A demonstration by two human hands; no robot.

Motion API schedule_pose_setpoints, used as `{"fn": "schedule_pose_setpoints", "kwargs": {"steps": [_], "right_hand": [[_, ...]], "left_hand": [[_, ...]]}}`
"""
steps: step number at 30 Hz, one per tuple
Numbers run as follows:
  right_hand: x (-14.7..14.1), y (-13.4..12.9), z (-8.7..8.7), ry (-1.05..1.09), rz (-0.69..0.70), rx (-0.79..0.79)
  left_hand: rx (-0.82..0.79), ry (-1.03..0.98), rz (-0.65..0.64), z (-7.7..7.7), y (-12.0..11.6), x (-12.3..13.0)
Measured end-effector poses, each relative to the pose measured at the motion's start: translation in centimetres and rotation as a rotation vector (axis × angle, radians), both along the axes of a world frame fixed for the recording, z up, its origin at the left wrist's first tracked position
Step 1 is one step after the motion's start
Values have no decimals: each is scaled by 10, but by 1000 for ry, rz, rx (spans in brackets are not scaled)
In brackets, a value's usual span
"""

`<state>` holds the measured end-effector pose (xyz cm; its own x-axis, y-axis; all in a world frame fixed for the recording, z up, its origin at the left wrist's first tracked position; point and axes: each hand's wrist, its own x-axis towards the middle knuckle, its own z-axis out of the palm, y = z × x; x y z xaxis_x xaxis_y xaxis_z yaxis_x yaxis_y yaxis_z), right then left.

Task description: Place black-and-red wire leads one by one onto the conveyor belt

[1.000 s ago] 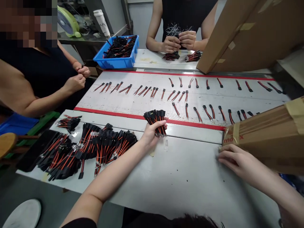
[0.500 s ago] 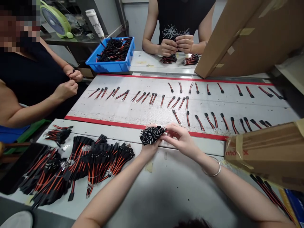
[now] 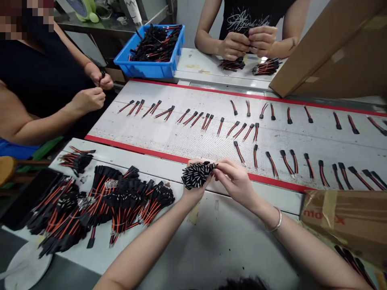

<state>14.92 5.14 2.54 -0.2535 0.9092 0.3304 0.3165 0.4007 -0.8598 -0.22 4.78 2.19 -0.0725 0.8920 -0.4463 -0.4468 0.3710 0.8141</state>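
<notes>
My left hand (image 3: 193, 193) is wrapped around a thick bundle of wire leads (image 3: 196, 175), their black connector ends packed together and facing me. At the bundle's right edge, the thumb and fingertips of my right hand (image 3: 234, 179) pinch the black end of one wire lead (image 3: 215, 165); the rest of that lead is hidden. Beyond my hands, red-and-black wire leads (image 3: 239, 153) lie in rows on the pale belt (image 3: 145, 133). To the left, a pile of bundled wire leads (image 3: 121, 205) covers part of the white worktop (image 3: 181, 245).
A blue bin (image 3: 148, 70) full of leads stands at the back left. One cardboard box (image 3: 329, 211) sits at the right; another large cardboard box (image 3: 326, 52) leans behind it. Two co-workers' hands (image 3: 248, 42) and hands (image 3: 93, 92) work across the belt and at left.
The view has shifted, so the surroundings appear further left or right and higher. My right fingertips have closed in against the bundle's right edge. My left hand keeps its hold.
</notes>
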Motion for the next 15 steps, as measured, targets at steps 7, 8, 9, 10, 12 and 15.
{"fn": "schedule_pose_setpoints", "kwargs": {"steps": [7, 8, 9, 10, 12, 15], "right_hand": [[4, -6, 14, 105, -18, -77], [4, -6, 17, 140, -8, -132], [4, -7, 20, 190, 14, -210], [4, -7, 22, 248, 48, -310], [4, -7, 24, 351, 113, -507], [3, -8, 23, 369, 73, -595]], "left_hand": [[175, 113, -186, -6, -9, -3], [170, 70, -229, -7, -11, -4], [165, 25, -254, -8, -12, -4], [158, -15, -266, -8, -13, -4], [147, -54, -297, -5, -14, -4], [159, 45, -371, 0, -14, -4]]}}
